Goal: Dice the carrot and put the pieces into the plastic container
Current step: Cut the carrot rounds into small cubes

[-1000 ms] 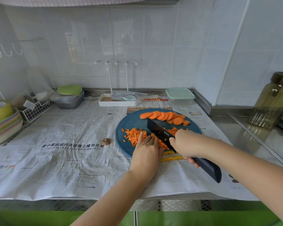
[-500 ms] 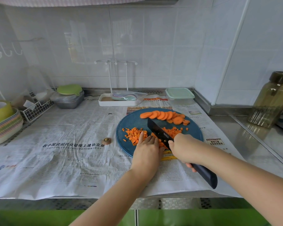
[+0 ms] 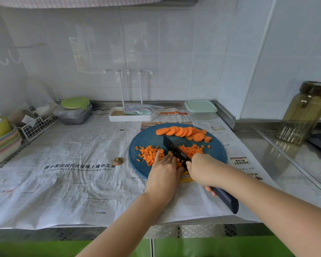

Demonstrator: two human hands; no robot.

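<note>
A round blue cutting board [image 3: 150, 138] lies on newspaper. A row of orange carrot slices [image 3: 182, 131] sits along its far side. Diced carrot [image 3: 148, 153] is piled left of the blade, and more dice [image 3: 191, 149] lie to its right. My right hand [image 3: 202, 168] grips a dark knife [image 3: 174, 149] with its blade down among the carrot pieces. My left hand [image 3: 164, 168] rests fingers-forward on carrot pieces beside the blade, hiding them. The plastic container [image 3: 200, 109], with a pale green lid on, stands behind the board.
A carrot end [image 3: 118, 160] lies on the newspaper [image 3: 63, 173] left of the board. A white tray with a rack [image 3: 130, 115] stands at the back. Stacked bowls [image 3: 2, 141], a wire basket [image 3: 35, 125] and lidded dishes [image 3: 74, 113] sit left. A tall glass jar [image 3: 306, 112] stands right.
The knife and my right hand have shifted slightly back toward me across the carrot pieces, and more dice show right of the blade. My left hand stays beside the blade.
</note>
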